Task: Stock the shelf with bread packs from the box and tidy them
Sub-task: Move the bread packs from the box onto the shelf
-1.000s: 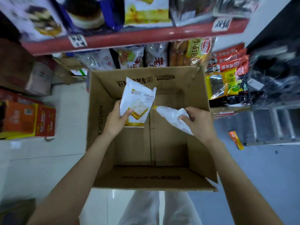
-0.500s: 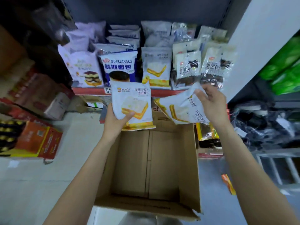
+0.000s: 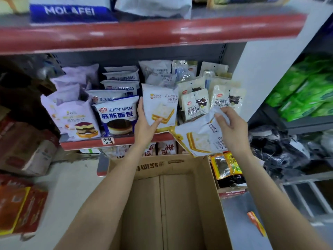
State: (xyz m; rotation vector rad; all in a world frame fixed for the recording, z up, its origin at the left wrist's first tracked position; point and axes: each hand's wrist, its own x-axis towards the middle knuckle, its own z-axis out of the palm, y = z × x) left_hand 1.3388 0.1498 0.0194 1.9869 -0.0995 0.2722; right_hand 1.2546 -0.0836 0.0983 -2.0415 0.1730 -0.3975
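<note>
My left hand (image 3: 146,123) grips a white bread pack (image 3: 162,103) upright at the front of the red-edged shelf (image 3: 81,144), in the row of the same white packs. My right hand (image 3: 231,130) holds a second white bread pack (image 3: 196,139) by its top corner, tilted, just in front of the shelf edge and above the box. The open cardboard box (image 3: 171,204) stands on the floor below my arms; what shows of its inside is bare.
On the shelf stand purple cake packs (image 3: 75,116), blue mousse bread packs (image 3: 117,114) and dark-filled bun packs (image 3: 212,100). Another red shelf (image 3: 144,31) hangs overhead. Cartons (image 3: 23,210) sit on the floor at left, green packs (image 3: 306,91) and dark bags at right.
Both hands lifted the two packs out of the box and up to the shelf. The left pack now sits in the shelf row; the right one hangs lower.
</note>
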